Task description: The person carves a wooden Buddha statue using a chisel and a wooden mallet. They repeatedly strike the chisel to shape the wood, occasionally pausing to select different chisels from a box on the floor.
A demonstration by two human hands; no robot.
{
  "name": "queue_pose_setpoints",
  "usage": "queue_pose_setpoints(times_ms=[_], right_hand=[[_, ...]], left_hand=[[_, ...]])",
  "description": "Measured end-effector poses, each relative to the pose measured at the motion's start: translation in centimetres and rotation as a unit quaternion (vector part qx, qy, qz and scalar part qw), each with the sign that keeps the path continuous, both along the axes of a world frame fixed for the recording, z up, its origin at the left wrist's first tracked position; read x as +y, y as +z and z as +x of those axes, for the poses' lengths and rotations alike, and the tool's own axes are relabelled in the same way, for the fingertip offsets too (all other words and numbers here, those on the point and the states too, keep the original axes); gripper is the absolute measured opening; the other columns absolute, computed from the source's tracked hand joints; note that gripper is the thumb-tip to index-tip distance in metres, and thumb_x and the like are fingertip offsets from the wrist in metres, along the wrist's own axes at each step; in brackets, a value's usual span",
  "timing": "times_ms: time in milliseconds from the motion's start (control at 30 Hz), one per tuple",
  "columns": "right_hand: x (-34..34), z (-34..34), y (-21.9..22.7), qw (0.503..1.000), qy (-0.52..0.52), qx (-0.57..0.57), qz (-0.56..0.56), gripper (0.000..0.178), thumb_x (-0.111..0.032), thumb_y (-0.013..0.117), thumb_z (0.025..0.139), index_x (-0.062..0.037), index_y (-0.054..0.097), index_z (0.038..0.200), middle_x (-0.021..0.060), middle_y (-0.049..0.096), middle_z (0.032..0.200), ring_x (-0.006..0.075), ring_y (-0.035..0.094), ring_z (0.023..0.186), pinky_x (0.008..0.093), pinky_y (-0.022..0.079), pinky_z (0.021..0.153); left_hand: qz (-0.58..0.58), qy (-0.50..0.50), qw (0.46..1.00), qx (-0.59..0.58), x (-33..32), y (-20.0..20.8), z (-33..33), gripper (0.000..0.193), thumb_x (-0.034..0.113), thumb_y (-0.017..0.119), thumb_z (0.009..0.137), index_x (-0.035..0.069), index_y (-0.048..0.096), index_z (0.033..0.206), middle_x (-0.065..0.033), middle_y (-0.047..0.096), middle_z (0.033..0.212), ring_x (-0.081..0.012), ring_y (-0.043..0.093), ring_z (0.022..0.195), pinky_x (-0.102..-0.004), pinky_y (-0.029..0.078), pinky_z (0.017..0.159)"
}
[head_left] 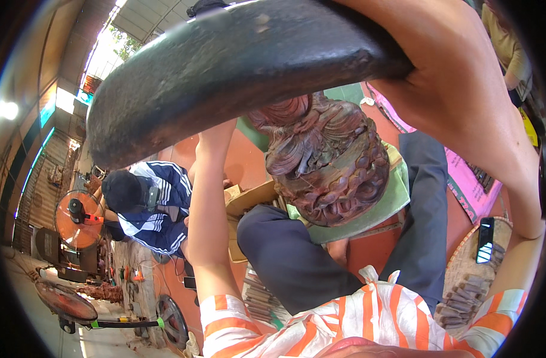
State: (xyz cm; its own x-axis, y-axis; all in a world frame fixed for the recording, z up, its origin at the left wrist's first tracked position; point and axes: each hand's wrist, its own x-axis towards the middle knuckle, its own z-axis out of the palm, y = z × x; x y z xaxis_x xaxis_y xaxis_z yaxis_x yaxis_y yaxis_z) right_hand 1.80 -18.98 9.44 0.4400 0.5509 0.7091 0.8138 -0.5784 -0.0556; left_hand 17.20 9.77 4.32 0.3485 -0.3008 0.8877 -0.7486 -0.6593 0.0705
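At upper centre looms a dark block (243,71); with both hands unseen, I can't tell their fingers' state; I'd brace the carving (335,170).

Orange-and-white striped shirt (374,310), 2 matching sleeves (231,325), dark navy-grey trousers (291,256).

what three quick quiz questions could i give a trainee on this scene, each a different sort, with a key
1. Multiple choice: which thing lies on the round woven tray?
A) a fan
B) a phone
C) a cap

2. True or false: the carved reddish-brown piece is between the person's legs.

3. Short answer: what does the far end of the person's left forearm disappear behind?

Key: 1. B. 2. True. 3. The large dark curved object.
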Motion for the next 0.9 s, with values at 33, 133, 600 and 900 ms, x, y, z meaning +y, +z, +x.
queue_pose_setpoints(times_ms=[33,133,600,900], right_hand=[[0.2,0.1,0.2,1.000,0.001,0.000,-0.007,0.054,0.005,0.069,0.074,0.0029,0.048,0.124,0.0125,0.061,0.109,0.0151,0.057,0.102,0.0276,0.043,0.088],[0.7,0.6,0.3,0.999,0.007,-0.005,-0.033,0.054,0.005,0.069,0.074,0.0029,0.048,0.123,0.0126,0.061,0.110,0.0152,0.057,0.102,0.0276,0.043,0.089],[1.8,1.6,1.0,0.996,0.020,-0.006,-0.085,0.052,0.005,0.068,0.075,0.0027,0.048,0.123,0.0133,0.060,0.111,0.0158,0.056,0.103,0.0276,0.042,0.090],[3.2,1.5,2.1,0.994,0.034,-0.010,-0.108,0.052,0.006,0.067,0.075,0.0025,0.048,0.123,0.0138,0.060,0.112,0.0162,0.056,0.104,0.0275,0.041,0.091]], left_hand=[[-0.004,0.000,1.000,-0.008,0.0,-0.1,0.1,0.013,0.003,0.055,0.082,-0.003,0.064,0.090,-0.0129,0.066,0.084,-0.0246,0.062,0.077,-0.0331,0.046,0.073],[-0.014,-0.007,0.999,-0.036,-0.1,-0.5,0.5,0.013,0.004,0.056,0.084,-0.003,0.064,0.092,-0.0130,0.067,0.085,-0.0237,0.062,0.078,-0.0329,0.046,0.073],[-0.010,-0.045,0.997,-0.067,-1.5,-0.6,0.6,0.022,0.019,0.062,0.090,-0.003,0.062,0.086,-0.0063,0.064,0.075,-0.0102,0.059,0.068,-0.0230,0.046,0.063],[0.001,-0.094,0.994,-0.048,-1.5,0.6,0.5,0.018,0.015,0.060,0.090,-0.002,0.058,0.085,-0.0063,0.064,0.076,-0.0097,0.060,0.071,-0.0223,0.047,0.067]])
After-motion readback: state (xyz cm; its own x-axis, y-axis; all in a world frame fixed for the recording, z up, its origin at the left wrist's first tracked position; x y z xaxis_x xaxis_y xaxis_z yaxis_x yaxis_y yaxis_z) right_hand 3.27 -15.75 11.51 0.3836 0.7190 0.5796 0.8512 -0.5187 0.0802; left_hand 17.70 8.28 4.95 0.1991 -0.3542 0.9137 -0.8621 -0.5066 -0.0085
